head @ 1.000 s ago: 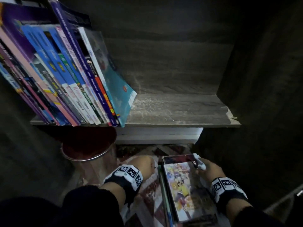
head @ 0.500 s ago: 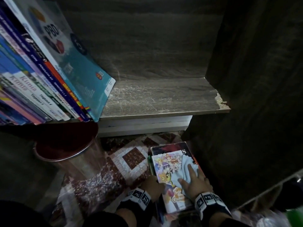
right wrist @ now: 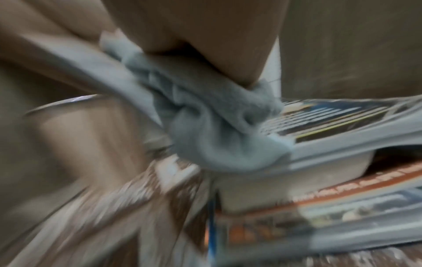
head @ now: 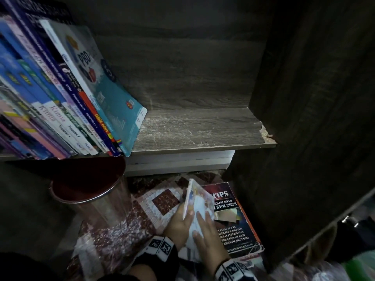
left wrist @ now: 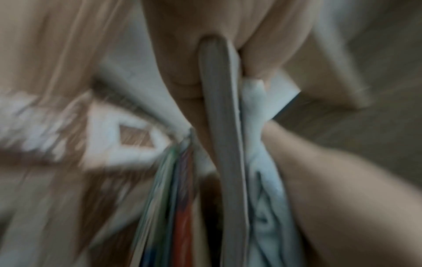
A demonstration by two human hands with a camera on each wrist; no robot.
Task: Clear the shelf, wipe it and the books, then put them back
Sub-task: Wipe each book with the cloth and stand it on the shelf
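Gripping a tilted thin book (head: 193, 196), the left hand (head: 178, 226) half hides behind it; flat right hand (head: 209, 238) presses cloth (right wrist: 205, 122).

hands: two – left (head: 178, 226), right (head: 209, 238) | cloth (head: 199, 214): one | tilted book (head: 192, 196) between the hands: one | dark book (head: 237, 222) lying on the floor: one | bin (head: 87, 191): one | shelved books (head: 67, 102) – too blurred to count

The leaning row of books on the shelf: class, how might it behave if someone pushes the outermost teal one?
The teal book leans on its neighbours, so a push may well slide its foot outward along the bare shelf. Its thin, glossy-looking cover suggests it might flex and slip. The row could then slump after it.
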